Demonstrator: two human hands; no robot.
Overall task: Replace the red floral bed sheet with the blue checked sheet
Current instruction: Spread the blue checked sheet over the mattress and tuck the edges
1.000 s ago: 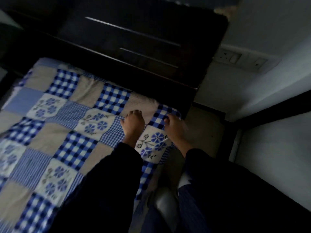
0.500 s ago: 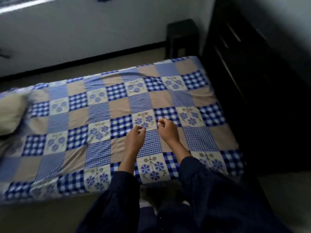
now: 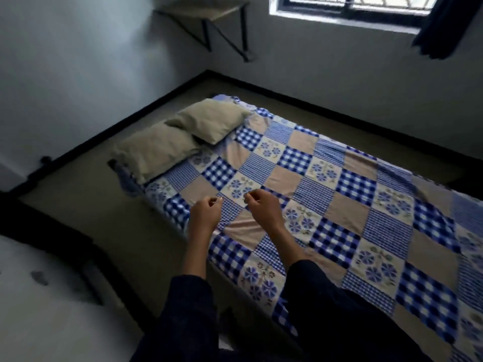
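so the blue checked sheet (image 3: 339, 205) is laid out flat over the whole mattress, patchwork of blue gingham, fine stripes, plain beige squares and white ones with blue flowers. It reaches from the pillow end at the far left down to the near right edge of the shot, and it hangs a bit over the near side. A few soft wrinkles near the pillows and near the hands, otherwise pretty smooth

Both hands are out over the near-left part of the sheet, close together but not touching each other. Left hand (image 3: 205, 215) has its fingers curled in with the thumb against the fingertips, and I can't see anything in it. Right hand (image 3: 264, 209) is the same: loose fist, thumb tucked to the fingers, no cloth visibly pinched. Can't tell if either one actually touches the sheet. Dark sleeves (image 3: 188, 309) on both arms

Two beige pillows at the head end, the nearer pillow (image 3: 154, 150) and the farther pillow (image 3: 211, 118), which overlaps its edge. Greyish floor (image 3: 130, 231) round the bed, a wall shelf (image 3: 209, 9) on brackets up in the corner, a window (image 3: 352, 6) at top right with a dark curtain (image 3: 449, 24) beside it
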